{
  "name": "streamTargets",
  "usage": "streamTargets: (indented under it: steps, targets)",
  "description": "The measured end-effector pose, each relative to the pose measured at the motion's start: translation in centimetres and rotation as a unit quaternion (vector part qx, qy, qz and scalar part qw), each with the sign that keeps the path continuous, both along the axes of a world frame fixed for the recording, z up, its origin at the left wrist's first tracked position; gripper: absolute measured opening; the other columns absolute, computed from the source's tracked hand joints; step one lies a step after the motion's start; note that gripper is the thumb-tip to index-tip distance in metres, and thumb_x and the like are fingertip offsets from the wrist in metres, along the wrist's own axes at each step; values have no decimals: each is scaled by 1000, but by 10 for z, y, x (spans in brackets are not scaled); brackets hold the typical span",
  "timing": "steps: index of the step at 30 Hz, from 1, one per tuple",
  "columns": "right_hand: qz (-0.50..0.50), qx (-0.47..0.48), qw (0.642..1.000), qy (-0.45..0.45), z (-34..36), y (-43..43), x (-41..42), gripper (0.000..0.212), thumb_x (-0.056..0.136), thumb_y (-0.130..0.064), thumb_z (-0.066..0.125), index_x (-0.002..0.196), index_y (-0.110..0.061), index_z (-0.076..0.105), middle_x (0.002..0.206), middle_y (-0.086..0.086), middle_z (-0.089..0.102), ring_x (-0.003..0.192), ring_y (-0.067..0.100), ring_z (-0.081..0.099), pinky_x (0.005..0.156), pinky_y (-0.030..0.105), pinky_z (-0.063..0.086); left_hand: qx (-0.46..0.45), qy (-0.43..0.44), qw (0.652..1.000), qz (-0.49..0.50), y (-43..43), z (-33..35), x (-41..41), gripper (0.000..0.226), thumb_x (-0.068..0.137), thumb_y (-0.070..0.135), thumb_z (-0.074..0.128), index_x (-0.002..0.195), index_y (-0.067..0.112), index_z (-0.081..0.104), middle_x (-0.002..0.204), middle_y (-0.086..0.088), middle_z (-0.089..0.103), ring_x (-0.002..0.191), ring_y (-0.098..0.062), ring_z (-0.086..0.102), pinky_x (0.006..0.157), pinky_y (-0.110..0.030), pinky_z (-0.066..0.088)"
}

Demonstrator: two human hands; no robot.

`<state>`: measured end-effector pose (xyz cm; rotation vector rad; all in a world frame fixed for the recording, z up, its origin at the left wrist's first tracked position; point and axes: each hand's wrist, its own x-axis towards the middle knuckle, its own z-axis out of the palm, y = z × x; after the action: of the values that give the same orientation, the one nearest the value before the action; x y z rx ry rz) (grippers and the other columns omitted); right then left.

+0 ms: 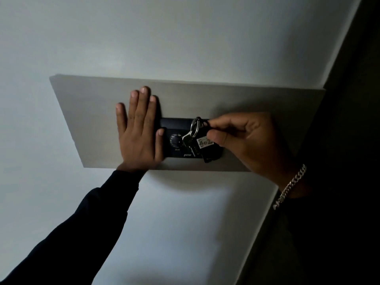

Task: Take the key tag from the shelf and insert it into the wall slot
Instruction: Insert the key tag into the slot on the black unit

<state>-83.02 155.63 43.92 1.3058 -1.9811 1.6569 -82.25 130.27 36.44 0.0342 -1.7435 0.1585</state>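
Observation:
A black switch plate (pixel 174 125) with a round knob (pixel 175 140) sits on a grey wall panel (pixel 86 112). My right hand (pixel 244 138) pinches a black key tag bearing a white label (pixel 204 143) marked 402, held against the plate's right side. A metal ring (pixel 195 124) with keys (pixel 188 141) hangs from the tag over the plate. My left hand (pixel 137 128) lies flat on the panel with fingers spread, its thumb touching the plate's left edge. The slot itself is hidden behind the tag and fingers.
The white wall (pixel 164 38) surrounds the panel. A dark vertical surface (pixel 349 140) runs down the right side, close to my right wrist, which wears a chain bracelet (pixel 290 187). The room is dim.

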Motion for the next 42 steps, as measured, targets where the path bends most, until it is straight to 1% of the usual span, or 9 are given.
streamTargets:
  steps: [9,16,20,29,31,34,36,39,42]
  targets:
    - [-38,-52,997,43,26,-17,-20,17,77,-21,74,93,-17,76,81,1,77,73,14,73,73,38,62,7,-27,997,67,-4,-2,7,69,96,42,21,155,7,22,165,-11,18,156,-27,8,125,-54,5]
    - [-76,-90,993,9,17,-30,-26,18,78,-14,73,83,-31,69,66,-12,71,52,2,65,58,22,57,-4,-24,997,72,-9,-2,9,70,95,42,25,155,7,22,164,-10,20,155,-29,12,124,-56,10]
    - [-103,-57,993,4,14,-32,-27,21,77,-13,74,77,-33,69,67,-8,71,54,11,67,61,34,61,-2,-28,997,68,-10,-1,9,69,95,42,26,155,7,23,164,-11,21,155,-30,14,126,-52,4]
    - [-179,8,983,37,0,-26,-27,17,75,-14,78,91,-9,76,69,-8,68,61,-1,63,66,26,54,6,-33,998,55,-12,-2,9,69,96,43,27,155,10,23,166,-8,19,155,-29,16,126,-51,2]
    - [-202,43,977,47,6,-22,-23,20,74,-15,79,92,-8,75,71,-1,70,62,7,64,66,29,55,8,-34,998,50,-12,-2,9,68,96,43,27,155,10,23,166,-8,19,155,-29,16,126,-51,3]
    - [-237,100,955,148,22,-21,-11,33,70,-12,78,102,-12,68,86,4,68,69,16,60,71,32,56,8,-35,998,48,-11,-2,9,68,96,43,28,155,10,23,166,-8,19,155,-29,17,126,-51,3]
    - [-231,152,925,261,35,-28,-4,43,69,-4,69,111,-10,63,103,7,61,89,18,57,84,32,52,9,-35,998,49,-12,-2,9,68,96,43,28,155,10,23,166,-9,20,155,-29,17,126,-51,3]
    - [-225,260,872,348,49,-41,3,27,75,-2,58,100,-7,65,105,8,57,101,26,52,86,41,50,8,-32,998,46,-11,-2,10,68,95,43,28,155,10,24,166,-8,20,155,-29,18,126,-51,4]
    - [-237,320,822,408,59,-49,4,16,86,-10,54,88,-8,70,95,9,65,93,27,57,81,34,44,7,-33,998,44,-11,-1,11,68,96,43,28,155,10,24,166,-7,18,155,-28,17,127,-51,4]
